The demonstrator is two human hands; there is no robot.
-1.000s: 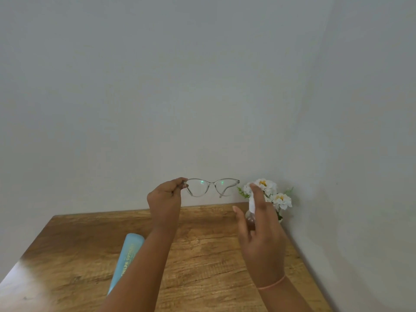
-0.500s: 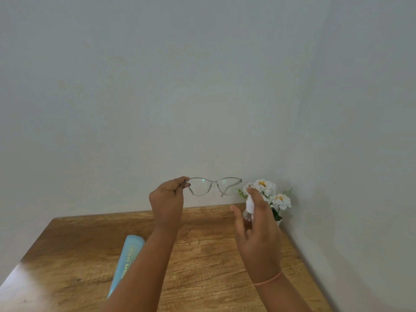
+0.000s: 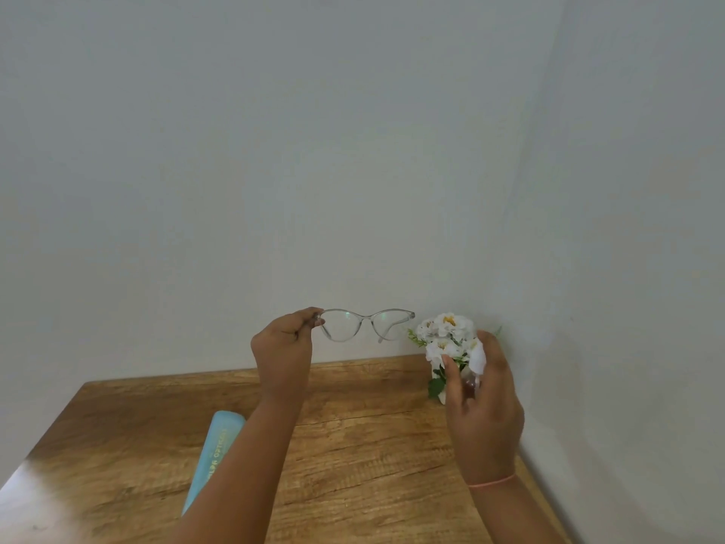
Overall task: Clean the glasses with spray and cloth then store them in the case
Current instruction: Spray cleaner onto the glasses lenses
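My left hand [image 3: 283, 347] pinches the left corner of a pair of clear-framed glasses [image 3: 367, 323] and holds them up in front of the wall, lenses facing me. My right hand [image 3: 484, 410] grips a small spray bottle [image 3: 474, 365] with a white top, down to the right of the glasses and just in front of the flowers. Most of the bottle is hidden by my fingers. A light blue glasses case [image 3: 214, 453] lies shut on the wooden table [image 3: 372, 445], partly behind my left forearm. No cloth is in view.
A small bunch of white flowers [image 3: 443, 335] stands at the table's back right corner, against the walls. Walls close off the table at the back and on the right.
My right hand with the spray bottle has moved to the right and slightly down, away from the glasses, toward the flowers. My left hand keeps the glasses in the same place.
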